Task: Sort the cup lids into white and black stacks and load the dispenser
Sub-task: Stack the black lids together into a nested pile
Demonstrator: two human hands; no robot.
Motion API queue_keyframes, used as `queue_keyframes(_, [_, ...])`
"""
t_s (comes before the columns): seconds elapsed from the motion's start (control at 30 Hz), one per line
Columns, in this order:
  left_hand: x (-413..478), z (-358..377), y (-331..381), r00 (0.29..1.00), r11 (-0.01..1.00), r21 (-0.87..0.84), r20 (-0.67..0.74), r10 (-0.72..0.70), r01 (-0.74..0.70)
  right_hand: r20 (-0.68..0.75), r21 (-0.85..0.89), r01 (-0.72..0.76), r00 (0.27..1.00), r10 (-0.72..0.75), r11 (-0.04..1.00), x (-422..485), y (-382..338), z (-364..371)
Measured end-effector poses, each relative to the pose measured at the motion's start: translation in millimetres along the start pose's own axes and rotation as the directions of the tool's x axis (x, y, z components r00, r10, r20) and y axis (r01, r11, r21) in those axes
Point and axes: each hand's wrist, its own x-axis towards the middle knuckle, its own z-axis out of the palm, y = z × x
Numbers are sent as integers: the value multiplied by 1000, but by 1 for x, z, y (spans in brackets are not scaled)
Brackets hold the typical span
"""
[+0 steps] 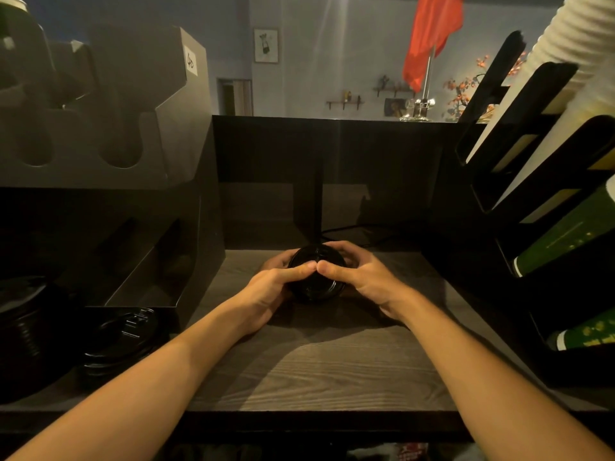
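Observation:
A short stack of black cup lids [316,284] stands on the wooden counter [316,367] in the middle of the view. My left hand [269,291] grips the stack from the left and my right hand [359,277] grips it from the right. Both thumbs lie across the top lid and their tips meet at its centre. More black lids [123,337] lie stacked at the left, beside a taller dark pile [23,324]. The black dispenser [149,261] with slanted slots stands at the left. No white lids show.
A dark rack [532,201] at the right holds sleeves of green and white cups. A grey cardboard holder [133,111] sits on top of the dispenser. A dark back panel [332,151] closes the counter behind, with a cable along its foot.

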Motion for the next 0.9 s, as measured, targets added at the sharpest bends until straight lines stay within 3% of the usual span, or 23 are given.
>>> queue_keyframes(0.1, [0,1,0,1000,1000,0,-20,10,-10,33,42,-5,999,4,999,-1,0,1])
queue_keyframes(0.23, [-3,3,4,998,1000,-20,-56,15,-16,-27,157,2,1000,2,988,0,-4,-2])
queue_keyframes(0.57, [-8,2,7,999,999,25,-26,33,-33,-74,132,26,997,-16,991,3,-1,-3])
queue_keyframes(0.9, [-16,5,11,984,999,47,-177,26,-19,-9,169,-33,999,35,985,1,-6,2])
